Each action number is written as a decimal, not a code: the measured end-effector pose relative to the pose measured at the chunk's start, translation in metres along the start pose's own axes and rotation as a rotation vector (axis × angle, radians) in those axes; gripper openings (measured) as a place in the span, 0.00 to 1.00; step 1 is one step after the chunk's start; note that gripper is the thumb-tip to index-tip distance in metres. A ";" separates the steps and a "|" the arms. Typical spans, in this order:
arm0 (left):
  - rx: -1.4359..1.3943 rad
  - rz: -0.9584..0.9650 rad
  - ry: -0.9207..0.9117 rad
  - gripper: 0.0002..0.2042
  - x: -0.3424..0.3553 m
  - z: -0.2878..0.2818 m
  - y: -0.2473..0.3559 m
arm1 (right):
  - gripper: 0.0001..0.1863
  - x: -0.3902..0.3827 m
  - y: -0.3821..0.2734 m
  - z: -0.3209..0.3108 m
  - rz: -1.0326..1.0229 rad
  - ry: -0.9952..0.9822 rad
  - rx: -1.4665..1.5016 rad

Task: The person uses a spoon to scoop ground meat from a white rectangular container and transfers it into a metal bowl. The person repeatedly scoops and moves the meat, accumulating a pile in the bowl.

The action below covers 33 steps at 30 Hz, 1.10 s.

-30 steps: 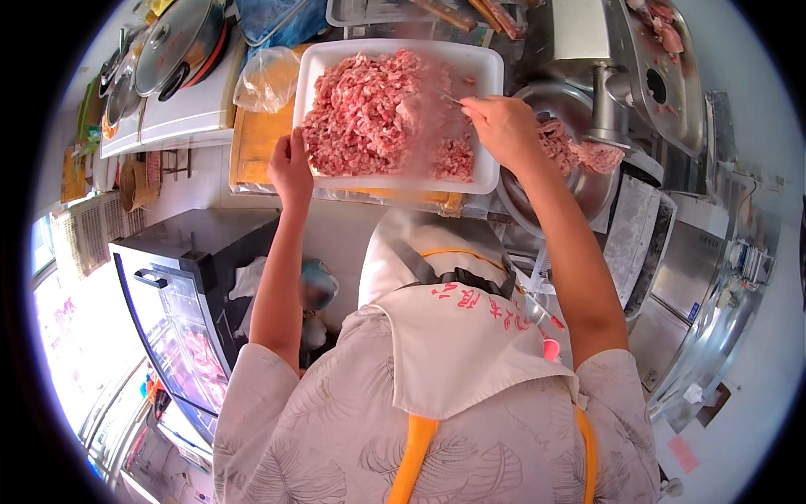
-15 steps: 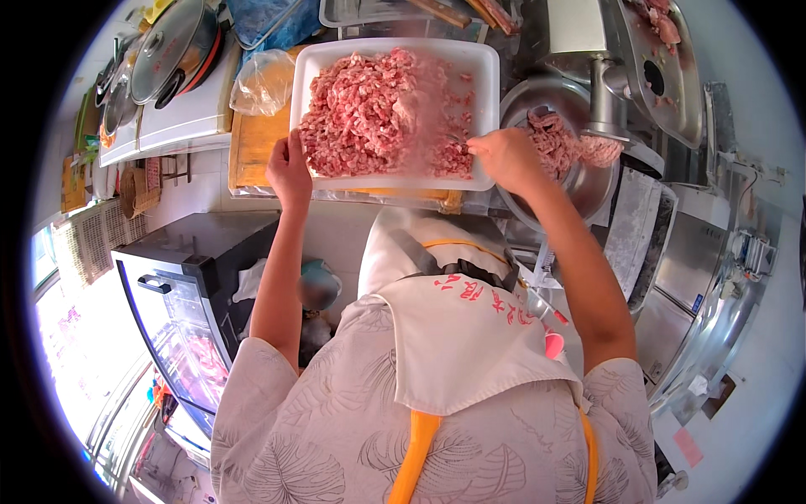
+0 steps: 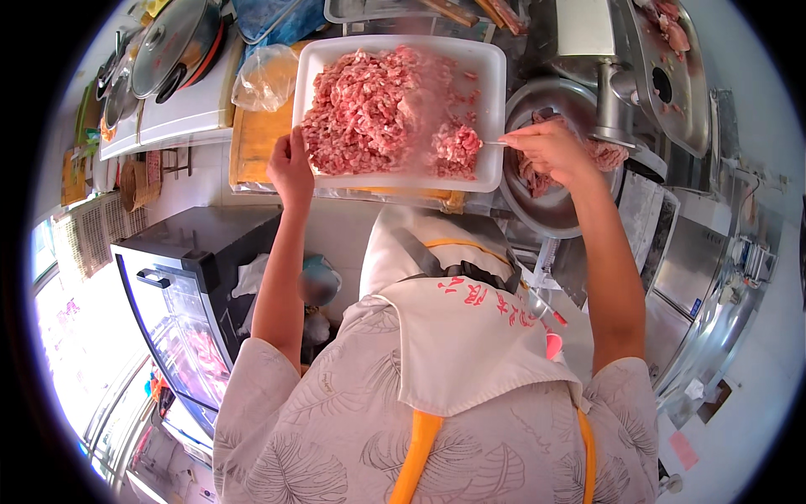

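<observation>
A white plastic tray (image 3: 494, 92) holds a big heap of minced meat (image 3: 361, 109), with a smaller clump (image 3: 453, 147) at its right. My left hand (image 3: 290, 172) grips the tray's left edge, fingers closed. My right hand (image 3: 554, 151), at the tray's right edge, holds a thin metal utensil (image 3: 492, 143), probably a spoon, whose end is in the small clump. Beneath my right hand is a steel bowl (image 3: 546, 214) with minced meat (image 3: 604, 155) under the outlet of a steel grinder (image 3: 613, 101); part of that meat is hidden by my hand.
A steel feed pan (image 3: 688, 84) with meat tops the grinder. A yellow board (image 3: 252, 147) lies under a clear plastic bag (image 3: 264, 80). Lidded pans (image 3: 159, 50) stand at the left, a blue bag (image 3: 290, 17) behind, and a glass-door cabinet (image 3: 197, 244) below left.
My right hand moved down into the tray's right side, then rightward and slightly up to over the bowl's edge with the utensil. The small meat clump shifted. My left hand stayed on the tray.
</observation>
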<state>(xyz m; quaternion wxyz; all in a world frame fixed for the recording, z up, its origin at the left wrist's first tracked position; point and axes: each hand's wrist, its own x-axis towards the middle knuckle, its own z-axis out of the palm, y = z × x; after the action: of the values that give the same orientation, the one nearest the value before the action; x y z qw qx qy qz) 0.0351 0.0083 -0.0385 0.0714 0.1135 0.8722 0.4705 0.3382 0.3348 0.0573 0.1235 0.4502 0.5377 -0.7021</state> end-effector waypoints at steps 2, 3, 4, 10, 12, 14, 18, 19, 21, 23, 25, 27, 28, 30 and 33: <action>0.011 0.004 0.001 0.20 0.000 -0.001 0.001 | 0.15 -0.009 -0.001 -0.001 -0.021 0.001 0.071; 0.028 0.014 0.005 0.19 0.000 -0.001 0.002 | 0.15 -0.015 -0.002 -0.001 -0.033 0.003 0.106; 0.045 0.025 0.009 0.19 0.000 -0.001 0.003 | 0.15 -0.020 -0.004 0.000 -0.056 0.014 0.131; 0.038 0.015 0.006 0.19 -0.001 -0.002 0.005 | 0.16 -0.055 -0.017 0.015 -0.147 0.039 0.311; 0.039 0.019 0.002 0.19 -0.001 -0.001 0.005 | 0.16 -0.073 -0.027 0.020 -0.164 0.051 0.370; 0.044 0.027 -0.001 0.19 0.000 -0.002 0.002 | 0.16 -0.093 -0.040 0.020 -0.194 0.056 0.407; 0.066 0.076 -0.009 0.19 0.002 -0.001 -0.007 | 0.17 -0.147 -0.075 0.004 -0.290 0.069 0.474; 0.067 0.090 -0.006 0.19 0.001 -0.001 -0.007 | 0.17 -0.162 -0.081 -0.007 -0.323 0.066 0.483; 0.037 0.093 0.001 0.20 0.000 -0.001 -0.006 | 0.18 -0.192 -0.097 -0.027 -0.432 0.231 0.482; -0.039 0.045 -0.014 0.20 -0.002 -0.001 -0.005 | 0.17 -0.219 -0.104 -0.049 -0.553 0.370 0.470; -0.037 0.012 -0.031 0.20 0.003 0.003 -0.007 | 0.16 -0.239 -0.107 -0.070 -0.689 0.496 0.442; -0.004 0.038 -0.030 0.20 0.002 0.002 -0.006 | 0.14 -0.234 -0.093 -0.079 -0.795 0.806 0.156; 0.010 0.048 -0.025 0.20 0.001 0.001 -0.004 | 0.14 -0.232 -0.095 -0.076 -0.843 0.953 0.003; 0.014 0.087 -0.021 0.20 0.003 0.002 -0.008 | 0.10 -0.223 -0.087 -0.070 -0.760 1.303 -0.535; 0.075 0.103 -0.032 0.19 0.003 -0.001 -0.015 | 0.09 -0.188 -0.068 -0.088 -0.910 1.360 -1.005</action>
<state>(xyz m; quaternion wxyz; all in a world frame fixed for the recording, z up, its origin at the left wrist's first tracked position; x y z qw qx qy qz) 0.0299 0.0008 -0.0505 0.0569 0.1685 0.8810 0.4385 0.4438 0.3788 0.2437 -0.3207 0.4036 0.8559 0.0413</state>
